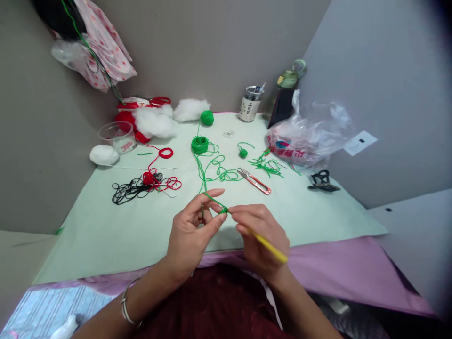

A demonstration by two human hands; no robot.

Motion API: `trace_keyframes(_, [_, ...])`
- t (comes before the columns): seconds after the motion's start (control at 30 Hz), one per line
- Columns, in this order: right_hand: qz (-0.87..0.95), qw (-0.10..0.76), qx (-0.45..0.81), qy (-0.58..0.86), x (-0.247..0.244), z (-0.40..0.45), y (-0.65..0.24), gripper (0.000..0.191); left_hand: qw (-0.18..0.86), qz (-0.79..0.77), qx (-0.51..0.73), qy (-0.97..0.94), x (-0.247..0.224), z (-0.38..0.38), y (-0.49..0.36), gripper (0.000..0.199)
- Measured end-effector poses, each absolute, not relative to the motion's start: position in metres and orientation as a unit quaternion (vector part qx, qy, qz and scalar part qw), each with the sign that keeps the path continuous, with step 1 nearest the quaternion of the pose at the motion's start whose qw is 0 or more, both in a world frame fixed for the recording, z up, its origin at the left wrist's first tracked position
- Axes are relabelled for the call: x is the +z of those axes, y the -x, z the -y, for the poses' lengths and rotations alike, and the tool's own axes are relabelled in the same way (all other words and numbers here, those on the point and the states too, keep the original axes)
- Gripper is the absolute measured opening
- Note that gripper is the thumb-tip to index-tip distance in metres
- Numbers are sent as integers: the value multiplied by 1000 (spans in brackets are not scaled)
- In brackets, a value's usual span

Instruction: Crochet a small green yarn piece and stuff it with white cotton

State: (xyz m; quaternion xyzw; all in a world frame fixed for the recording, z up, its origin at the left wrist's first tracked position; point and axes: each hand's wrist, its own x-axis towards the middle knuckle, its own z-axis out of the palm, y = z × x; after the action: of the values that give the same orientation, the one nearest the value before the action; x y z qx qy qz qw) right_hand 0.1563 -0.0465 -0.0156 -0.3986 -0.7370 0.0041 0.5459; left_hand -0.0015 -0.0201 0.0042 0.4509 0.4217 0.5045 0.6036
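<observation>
Between thumb and fingers, my left hand (192, 230) pinches a small piece of green crochet work (223, 210). A strand of green yarn (205, 181) runs over the left fingers and back to a loose green coil (200, 145) on the table. My right hand (263, 235) grips a crochet hook with a yellow handle (270, 246); its tip meets the green piece at the left fingertips. Just beyond the hands lie loops of green yarn (226, 174) and orange-handled thread snips (256, 181).
Tangled black yarn (127, 190) and red yarn (151, 178) lie at left, near a clear plastic cup (118, 136) and white stuffing (155, 122). Green scraps (268, 165), a plastic bag (307, 136) and a black hair clip (323, 181) sit at right. A pen holder (250, 106) stands behind.
</observation>
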Motion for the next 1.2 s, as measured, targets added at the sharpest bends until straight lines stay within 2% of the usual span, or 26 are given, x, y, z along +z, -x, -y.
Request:
trace_keyframes(0.1, [745,512,-70,421,-23,50,-153,33,727,-356,461,-363,5,18,2,50])
trace_keyframes(0.2, [702,575,12,421,-23,51,-152,31,810,-314,407,-283,8,14,5,45])
trace_keyframes(0.3, [605,663,165,408,-16,48,-152,25,804,-315,425,-270,13,11,7,37])
trace_keyframes(0.4, [559,691,245,388,-9,42,-149,22,787,-318,432,-305,13,12,6,40])
trace_keyframes(0.47, [575,676,240,393,-8,40,-147,21,772,-325,437,-329,11,15,3,41])
trace_keyframes(0.57, [627,639,150,420,-14,42,-145,26,744,-336,467,-340,6,16,-1,39])
trace_keyframes(0.63, [665,605,66,433,-18,44,-145,31,761,-330,458,-320,4,15,-2,41])
trace_keyframes(0.7, [677,590,33,439,-20,45,-148,31,803,-314,422,-280,4,12,-2,41])
trace_keyframes(0.77, [642,622,84,440,-18,43,-151,25,828,-305,403,-241,6,9,0,37])
trace_keyframes(0.9, [545,681,250,419,-12,37,-152,19,803,-313,441,-248,10,8,0,33])
trace_keyframes(1.2, [534,671,304,415,-17,35,-151,17,788,-321,431,-302,9,12,-4,43])
